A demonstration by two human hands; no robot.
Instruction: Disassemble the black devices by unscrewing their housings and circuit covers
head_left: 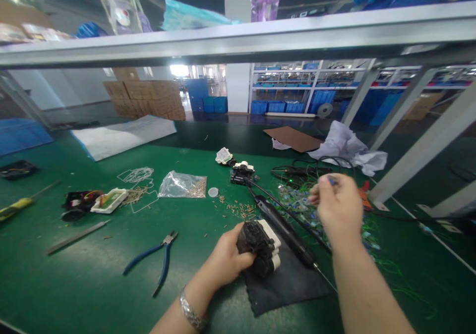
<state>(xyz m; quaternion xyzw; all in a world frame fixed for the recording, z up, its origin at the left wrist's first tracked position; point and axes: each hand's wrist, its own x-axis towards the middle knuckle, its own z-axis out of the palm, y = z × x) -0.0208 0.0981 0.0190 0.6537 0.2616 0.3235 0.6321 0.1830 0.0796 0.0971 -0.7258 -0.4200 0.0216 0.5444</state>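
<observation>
My left hand [232,254] is wrapped round a black and white plastic device [258,250], holding it just above a dark cloth [286,287]. My right hand [340,205] is raised over a heap of small clear and blue pieces with green threads [297,200]. Its thumb and fingers are pinched together, and a small blue piece [330,180] shows at the tips; its kind is too small to tell. Between the hands lies a black electric screwdriver [286,232], its bit pointing towards me. Another black and white device [241,173] sits farther back, in parts.
Blue-handled pliers [165,259], a file [78,237] and a yellow screwdriver [18,207] lie on the left. Loose screws [241,210] lie near a plastic bag [182,184] of screws. A metal shelf [238,39] crosses overhead, with slanted posts [427,170] at right.
</observation>
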